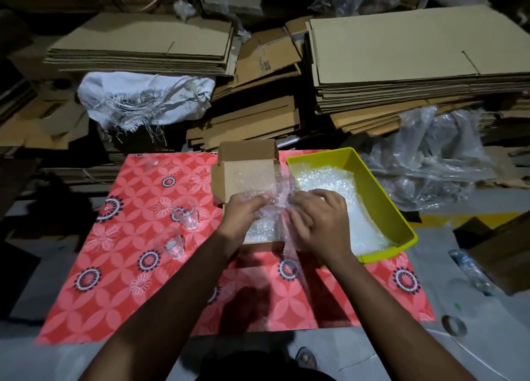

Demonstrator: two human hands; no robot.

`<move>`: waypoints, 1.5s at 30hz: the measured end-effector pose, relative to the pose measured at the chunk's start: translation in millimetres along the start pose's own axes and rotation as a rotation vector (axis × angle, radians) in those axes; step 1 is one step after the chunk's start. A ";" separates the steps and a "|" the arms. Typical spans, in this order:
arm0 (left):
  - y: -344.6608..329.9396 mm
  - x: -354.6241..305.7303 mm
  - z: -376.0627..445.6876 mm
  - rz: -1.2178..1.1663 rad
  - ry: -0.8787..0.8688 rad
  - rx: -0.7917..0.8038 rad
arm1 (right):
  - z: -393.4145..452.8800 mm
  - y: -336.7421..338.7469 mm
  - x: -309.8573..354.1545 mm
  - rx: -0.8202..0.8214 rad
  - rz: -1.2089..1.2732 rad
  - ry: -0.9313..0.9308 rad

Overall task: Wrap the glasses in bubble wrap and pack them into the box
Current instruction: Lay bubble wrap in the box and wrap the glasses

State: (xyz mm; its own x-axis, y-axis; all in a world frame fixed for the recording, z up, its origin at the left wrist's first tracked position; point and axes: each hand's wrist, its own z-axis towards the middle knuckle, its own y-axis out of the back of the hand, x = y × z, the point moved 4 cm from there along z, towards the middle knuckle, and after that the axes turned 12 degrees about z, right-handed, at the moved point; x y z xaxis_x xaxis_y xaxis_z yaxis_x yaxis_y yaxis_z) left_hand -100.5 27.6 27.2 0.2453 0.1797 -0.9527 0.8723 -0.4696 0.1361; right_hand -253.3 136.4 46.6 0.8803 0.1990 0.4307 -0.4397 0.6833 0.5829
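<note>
Bubble wrap is bunched between your hands just above the open cardboard box, and whatever it covers is hidden by the plastic. The red patterned cloth spreads under everything. At your right the yellow bin touches the box and holds more wrap. Your left hand has its fingers curled shut on the bundle; your right hand pinches the sheet with fingers pressed together. Two bare glasses stand on the cloth left of the box, a third farther back.
</note>
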 end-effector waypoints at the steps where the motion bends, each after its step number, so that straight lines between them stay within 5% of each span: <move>1: 6.3 2.6 1.7 -0.043 0.016 -0.009 | 0.0 0.1 -6.0 -0.039 0.119 -0.170; 3: 18.3 -0.5 -1.7 -0.142 0.060 0.028 | -2.4 -5.6 -22.7 -0.052 0.395 -0.576; 6: 33.7 -10.8 -10.7 -0.144 0.072 0.111 | 5.8 -22.7 -27.5 0.202 0.980 -1.037; 9: 50.4 -20.6 -14.6 -0.078 0.051 0.176 | 14.5 -31.8 -12.3 0.419 1.071 -0.959; 15: 80.4 -25.2 -22.2 -0.026 -0.074 0.182 | 22.4 -41.7 -10.0 0.153 1.116 -0.936; 24: 108.1 -14.8 -16.7 0.152 -0.226 -0.093 | 31.5 -37.4 -5.0 0.286 1.192 -0.883; 34: 115.9 -24.7 -10.9 -0.014 -0.331 -0.079 | 52.3 -30.8 -12.6 0.291 1.244 -0.682; 38: 114.9 -26.5 -9.0 -0.109 -0.364 -0.103 | 52.4 -32.6 -13.8 0.258 1.350 -0.768; 45: 120.2 -16.6 -7.9 0.095 -0.325 -0.107 | 51.3 -33.3 -17.4 0.319 0.966 -0.629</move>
State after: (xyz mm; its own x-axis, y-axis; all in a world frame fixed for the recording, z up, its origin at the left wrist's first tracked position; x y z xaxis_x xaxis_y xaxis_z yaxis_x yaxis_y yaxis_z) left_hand 3.6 -25.0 61.5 0.1954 -0.1528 -0.9687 0.8957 -0.3746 0.2397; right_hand -263.1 74.2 55.0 -0.0408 0.0951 0.9946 -0.9742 0.2172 -0.0607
